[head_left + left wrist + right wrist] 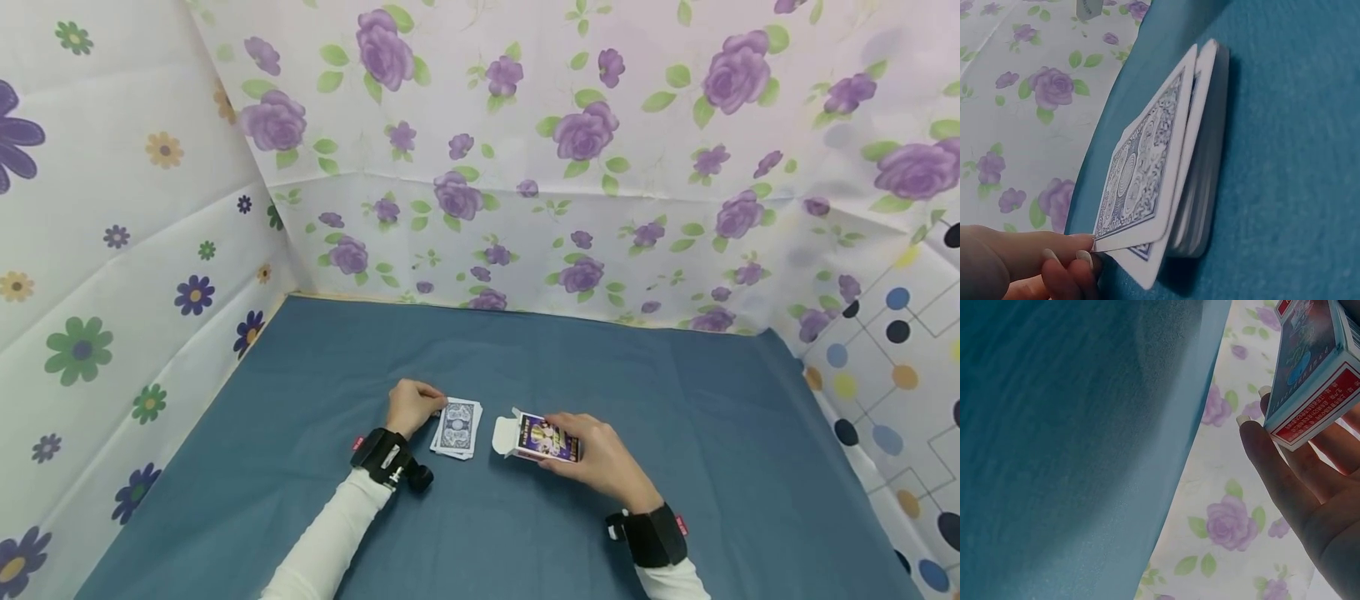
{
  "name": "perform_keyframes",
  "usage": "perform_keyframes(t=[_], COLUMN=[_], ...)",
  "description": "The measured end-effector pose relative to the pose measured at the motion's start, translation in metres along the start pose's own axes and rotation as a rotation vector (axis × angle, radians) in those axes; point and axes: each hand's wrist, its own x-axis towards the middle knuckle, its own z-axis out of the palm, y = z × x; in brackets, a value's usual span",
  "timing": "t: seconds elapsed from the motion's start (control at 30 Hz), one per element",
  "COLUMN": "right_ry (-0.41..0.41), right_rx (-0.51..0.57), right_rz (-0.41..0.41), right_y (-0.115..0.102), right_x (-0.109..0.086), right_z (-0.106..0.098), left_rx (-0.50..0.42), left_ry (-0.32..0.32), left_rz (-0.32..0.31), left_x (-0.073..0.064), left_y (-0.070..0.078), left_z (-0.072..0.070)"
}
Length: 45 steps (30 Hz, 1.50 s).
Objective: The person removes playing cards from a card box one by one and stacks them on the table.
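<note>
The left hand (412, 408) pinches a corner of the uppermost card (1138, 162) between thumb and fingers; the card sits skewed on the stack of playing cards (1209, 162), which rests on the blue cloth (450, 533). The right hand (606, 457) grips the card box (546, 438), thumb and fingers on opposite sides. The box flap (505, 435) stands unfolded toward the stack, near but apart
</note>
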Motion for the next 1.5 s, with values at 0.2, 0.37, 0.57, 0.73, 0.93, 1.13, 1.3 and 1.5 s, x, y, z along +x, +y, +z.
perform_keyframes(t=[0.2, 0.37, 0.57, 0.73, 0.93, 1.13, 1.3, 1.5], right_ry=[0.0, -0.003, -0.004, 0.006, 0.016, 0.011, 0.013, 0.007], right_rx=[0.002, 0.006, 0.017, 0.007, 0.007, 0.029, 0.028, 0.04], right_rz=[0.005, 0.0, -0.004, -0.004, -0.027, -0.029, -0.029, -0.039], right_y=[0.002, 0.003, 0.005, 0.006, 0.005, 0.003, 0.001, 0.0], right_x=[0.0, 0.0, 0.001, 0.002, 0.002, -0.002, -0.002, -0.001], right_z=[0.001, 0.001, 0.0, -0.002, -0.001, 0.001, 0.0, -0.003], left_rx=[0.002, -0.003, 0.039, -0.018, -0.118, -0.14, -0.148, -0.132], left_ry=[-0.011, -0.015, 0.02, -0.038, -0.249, -0.257, -0.263, -0.338], left_rz=[-0.019, -0.02, -0.001, 0.164, 0.335, 0.304, 0.251, 0.226], left_x=[0.001, 0.002, -0.005, -0.027, -0.057, -0.07, -0.073, -0.074], left_y=[-0.001, -0.002, 0.003, 0.019, 0.04, 0.049, 0.051, 0.053], left_z=[0.001, 0.001, 0.0, 0.01, 0.033, 0.048, 0.05, 0.047])
